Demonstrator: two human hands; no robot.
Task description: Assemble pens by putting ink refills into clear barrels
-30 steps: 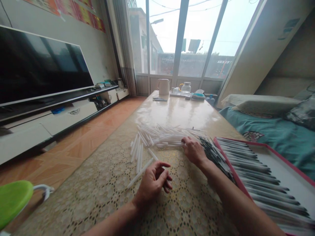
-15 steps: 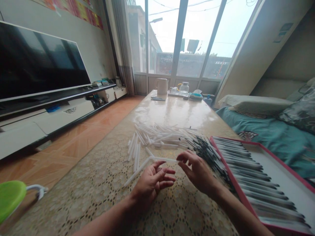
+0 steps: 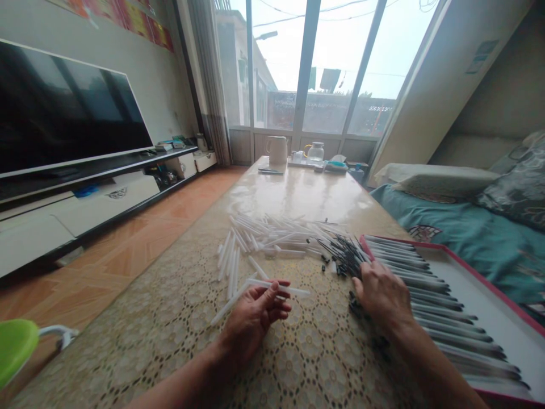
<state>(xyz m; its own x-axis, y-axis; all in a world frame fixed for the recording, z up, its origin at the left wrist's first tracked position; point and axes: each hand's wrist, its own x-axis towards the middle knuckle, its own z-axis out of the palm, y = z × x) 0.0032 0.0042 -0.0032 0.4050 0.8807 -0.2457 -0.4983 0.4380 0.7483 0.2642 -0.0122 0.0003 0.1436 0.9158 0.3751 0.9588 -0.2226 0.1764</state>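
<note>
My left hand point(image 3: 264, 309) holds a white translucent pen barrel point(image 3: 298, 292) between thumb and fingers, almost level above the table. Another white barrel point(image 3: 225, 308) lies on the cloth just beside that hand. My right hand point(image 3: 385, 292) is at the near end of a pile of thin black pen refills point(image 3: 343, 253), its fingers bent down into it. What those fingertips grip is hidden. Small black pen caps point(image 3: 354, 305) lie under and around the right hand. A heap of white barrels point(image 3: 272, 230) spreads out beyond both hands.
To the right, a red-edged box point(image 3: 468, 255) holds a row of pens with dark ends. A cream kettle point(image 3: 277, 150) and a glass jug point(image 3: 315, 151) stand at the table's far end. A green stool seat point(image 3: 17, 349) is at the lower left.
My right hand has left the barrel and moved right to the black refills. My left hand now has the barrel across its fingers, tilted down to the right.
</note>
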